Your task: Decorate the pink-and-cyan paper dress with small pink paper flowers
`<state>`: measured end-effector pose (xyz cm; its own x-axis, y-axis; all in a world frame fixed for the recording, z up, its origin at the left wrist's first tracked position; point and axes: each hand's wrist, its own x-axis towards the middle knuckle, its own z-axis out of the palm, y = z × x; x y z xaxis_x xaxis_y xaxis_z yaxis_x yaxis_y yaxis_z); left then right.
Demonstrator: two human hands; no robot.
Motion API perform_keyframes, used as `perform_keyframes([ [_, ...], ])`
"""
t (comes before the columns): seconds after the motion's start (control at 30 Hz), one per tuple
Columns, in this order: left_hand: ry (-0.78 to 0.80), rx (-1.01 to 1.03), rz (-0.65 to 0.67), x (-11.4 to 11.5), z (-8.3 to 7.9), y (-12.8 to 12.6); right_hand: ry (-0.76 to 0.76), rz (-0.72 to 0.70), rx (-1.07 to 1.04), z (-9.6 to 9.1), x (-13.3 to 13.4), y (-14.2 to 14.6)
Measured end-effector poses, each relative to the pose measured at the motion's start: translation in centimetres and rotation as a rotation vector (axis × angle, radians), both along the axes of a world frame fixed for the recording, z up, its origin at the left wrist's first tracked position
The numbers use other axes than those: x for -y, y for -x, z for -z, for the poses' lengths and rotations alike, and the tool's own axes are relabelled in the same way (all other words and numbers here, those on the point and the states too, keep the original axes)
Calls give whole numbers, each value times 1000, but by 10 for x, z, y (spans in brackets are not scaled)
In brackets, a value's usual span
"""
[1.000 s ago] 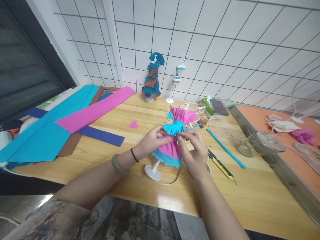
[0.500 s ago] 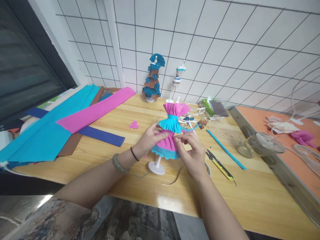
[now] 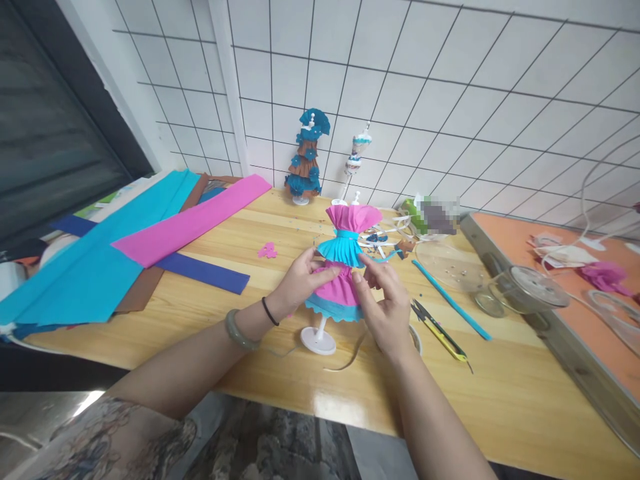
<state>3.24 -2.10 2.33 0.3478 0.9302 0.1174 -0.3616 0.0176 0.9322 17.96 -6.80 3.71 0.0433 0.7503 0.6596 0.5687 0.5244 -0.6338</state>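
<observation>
A miniature dress form wears a crepe-paper dress [image 3: 341, 288] with a pink pleated top, a turquoise pleated band below the waist and a pink skirt with a blue scalloped hem. Its round white base [image 3: 318, 340] shows beneath the hem, slightly tilted. My left hand [image 3: 299, 283] grips the dress from the left, thumb across the front just under the turquoise pleats. On the right side, my right hand [image 3: 387, 303] has its thumb against the pink skirt and its index finger by the edge of the turquoise pleats. The other right fingertips are partly hidden.
Crepe-paper sheets [image 3: 100, 257] lie at the left, near pink scraps [image 3: 267, 250]. Behind stand a teal-and-brown dressed form [image 3: 304, 160] and a barer form [image 3: 354, 160]. Yellow thread snips [image 3: 440, 331], a turquoise strip [image 3: 453, 300] and a clear jar [image 3: 525, 288] are at the right.
The dress form has shifted and turned slightly, its base moving a little right and nearer. My right index finger has lifted away from the thumb, up toward the turquoise pleats.
</observation>
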Motion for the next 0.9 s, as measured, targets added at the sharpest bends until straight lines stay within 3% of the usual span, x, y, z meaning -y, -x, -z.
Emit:
perform_keyframes([
  [0.13,-16,-3,2,1,-1,0,-16,-64,52,3,0,2],
  [0.5,-3,2,1,0,-1,0,-31,-48,24,-3,3,3],
  [0.9,45,33,49,2,-1,0,121,17,-38,-2,1,3],
])
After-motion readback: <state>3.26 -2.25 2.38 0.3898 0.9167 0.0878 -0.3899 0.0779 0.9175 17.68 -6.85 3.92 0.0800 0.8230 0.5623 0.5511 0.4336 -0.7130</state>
